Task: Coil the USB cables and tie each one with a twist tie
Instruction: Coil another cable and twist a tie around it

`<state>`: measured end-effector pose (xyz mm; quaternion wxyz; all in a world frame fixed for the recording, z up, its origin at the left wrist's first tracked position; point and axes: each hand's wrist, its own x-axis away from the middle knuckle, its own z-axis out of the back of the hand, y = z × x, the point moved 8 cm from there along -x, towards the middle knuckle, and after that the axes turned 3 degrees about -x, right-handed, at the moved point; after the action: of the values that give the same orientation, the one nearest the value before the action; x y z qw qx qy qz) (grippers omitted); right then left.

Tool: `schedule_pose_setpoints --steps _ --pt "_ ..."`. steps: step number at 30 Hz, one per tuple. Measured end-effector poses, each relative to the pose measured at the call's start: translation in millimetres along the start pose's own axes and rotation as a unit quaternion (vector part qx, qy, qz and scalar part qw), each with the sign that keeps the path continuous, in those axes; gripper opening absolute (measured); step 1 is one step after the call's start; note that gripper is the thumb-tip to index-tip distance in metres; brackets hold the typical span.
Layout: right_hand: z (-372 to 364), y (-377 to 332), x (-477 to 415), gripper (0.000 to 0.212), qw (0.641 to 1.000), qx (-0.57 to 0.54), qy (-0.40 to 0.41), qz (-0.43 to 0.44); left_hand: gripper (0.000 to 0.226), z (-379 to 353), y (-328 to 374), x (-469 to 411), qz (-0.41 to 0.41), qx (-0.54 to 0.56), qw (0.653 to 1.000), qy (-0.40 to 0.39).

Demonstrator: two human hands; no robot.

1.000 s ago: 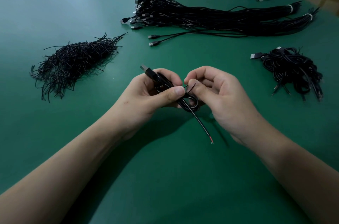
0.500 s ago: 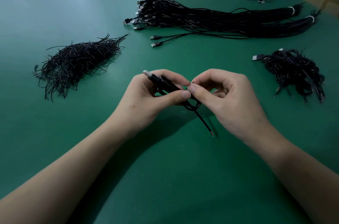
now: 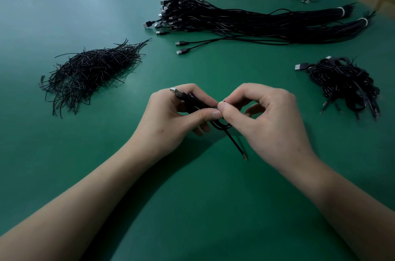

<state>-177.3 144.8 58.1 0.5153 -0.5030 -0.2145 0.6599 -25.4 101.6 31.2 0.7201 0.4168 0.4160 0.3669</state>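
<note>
Head view: both forearms reached over the green desk [image 3: 64, 14], and the hands met at its centre.
Left hand [image 3: 171, 119]: thumb and fingers clamped one coiled USB cable [image 3: 193, 101] just above the desk, plug pointing up-left, bare end trailing down.
Right hand [image 3: 267, 123]: thumb and forefinger pinched one twist tie [image 3: 222, 101] at the coil.
Count: two banded cable bundles [image 3: 245, 23], two loose cables [image 3: 192, 45], one heap of coiled cables [image 3: 346, 85], and one twist-tie pile [image 3: 89, 72] too dense to count.

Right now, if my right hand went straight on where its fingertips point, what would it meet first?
Probably the left hand, whose thumb clamps the coiled black USB cable; they look nearly touching.
</note>
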Motion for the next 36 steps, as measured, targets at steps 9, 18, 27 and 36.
schedule_pose_setpoints --steps 9,18,27,36 --pt "0 9 -1 0.017 0.998 -0.040 -0.021 -0.048 0.017 -2 8 1 -0.014 0.038 0.999 -0.002" --pt "-7 5 1 0.019 0.997 -0.026 -0.054 -0.051 0.013 -2 -1 2 0.009 -0.008 1.000 -0.021" --pt "-10 -2 1 0.016 0.995 -0.037 -0.089 0.002 0.016 0 1 -2 0.029 0.111 0.993 0.003" --pt "-23 6 5 0.019 0.984 -0.122 -0.127 -0.027 0.017 5 5 -3 0.005 0.089 0.996 0.028"
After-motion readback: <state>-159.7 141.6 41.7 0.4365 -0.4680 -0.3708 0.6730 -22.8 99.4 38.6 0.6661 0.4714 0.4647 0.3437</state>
